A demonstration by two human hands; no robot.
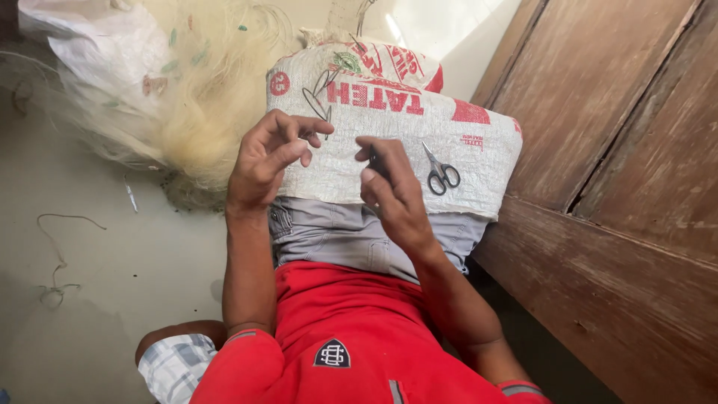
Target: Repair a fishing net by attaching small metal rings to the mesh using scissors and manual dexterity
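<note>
Left hand [265, 161] pinches fine pale netting line [318, 101]; right hand [393, 191] closed on a thin dark tool [376, 161]. Line judged light, limp, tangle-prone: hold near the pinch. Scissors [441, 173] lie on sack [479, 142].

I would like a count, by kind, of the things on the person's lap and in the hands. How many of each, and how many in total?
White woven sack with red print, lying over the lap: 1
Small scissors on the sack: 1
Small dark tool pinched in the right hand: 1
Thin line at the fingertips of the left hand: 1
Total: 4
</note>
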